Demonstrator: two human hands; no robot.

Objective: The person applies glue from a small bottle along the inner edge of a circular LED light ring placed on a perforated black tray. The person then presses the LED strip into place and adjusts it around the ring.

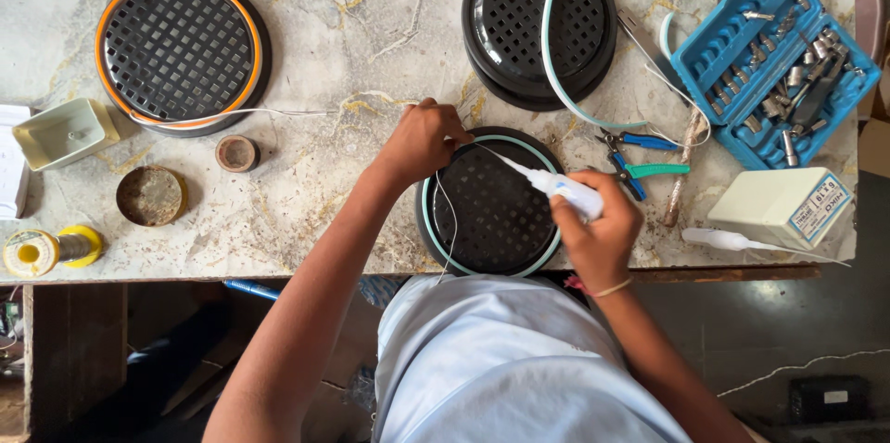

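While the left hand (422, 139) presses closed fingers on the upper left rim of a round black grille housing (491, 207) with a pale green ring, pinching what looks like a thin white wire (443, 211) that trails down across the mesh, the right hand (593, 230) is clenched around a white glue tube (556, 186) whose long nozzle points up and left to the rim just beside the left fingers. This housing lies at the near edge of the marble worktop (362, 44), directly in front of the person's pale shirt. Just right of it rest blue-handled and green-handled pliers (644, 165), and beyond them an open blue case of screwdriver bits (774, 58). A cream box (783, 207) sits at the right edge with a second white tube (732, 241) below it. Farther back, a second black grille housing (538, 26) carries a loose pale green ring strip, and a third with an orange ring (181, 49) lies at the far left. Near the left edge sit a cream square cup (65, 132), a round tin lid (150, 195), a small brown ring (236, 154) and a yellow solder spool (46, 250).
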